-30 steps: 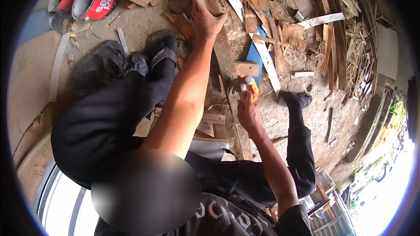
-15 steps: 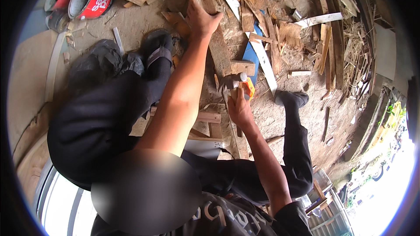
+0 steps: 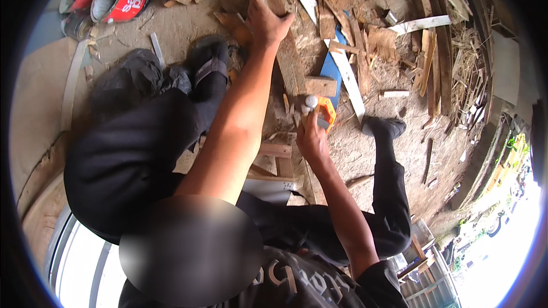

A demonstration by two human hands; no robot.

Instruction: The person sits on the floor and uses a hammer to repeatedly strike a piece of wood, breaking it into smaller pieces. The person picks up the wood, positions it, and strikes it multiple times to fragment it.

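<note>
My left hand [image 3: 268,25] is wrapped round the far part of a long, rough wooden plank [image 3: 291,68]. The plank slants from the hand down toward the middle of the view. A short wood block [image 3: 321,86] sits crosswise against its near end. My right hand [image 3: 312,141] is closed on the handle of a hammer [image 3: 310,102], whose metal head is just short of that block. Right beside the hammer lies a handsaw [image 3: 329,110] with an orange grip and a blue blade. The blade runs away partly under a white strip of wood.
Scrap boards and sticks [image 3: 436,68] cover the ground at the right. Red cans [image 3: 130,3] stand at the far left, near a black plastic bag [image 3: 128,80]. My feet are on either side of the plank. A wooden frame piece [image 3: 275,149] is close to my legs.
The hammer in my right hand has turned a little, and its claw side shows less than before. My left hand keeps its hold on the plank. The whole view has shifted slightly.
</note>
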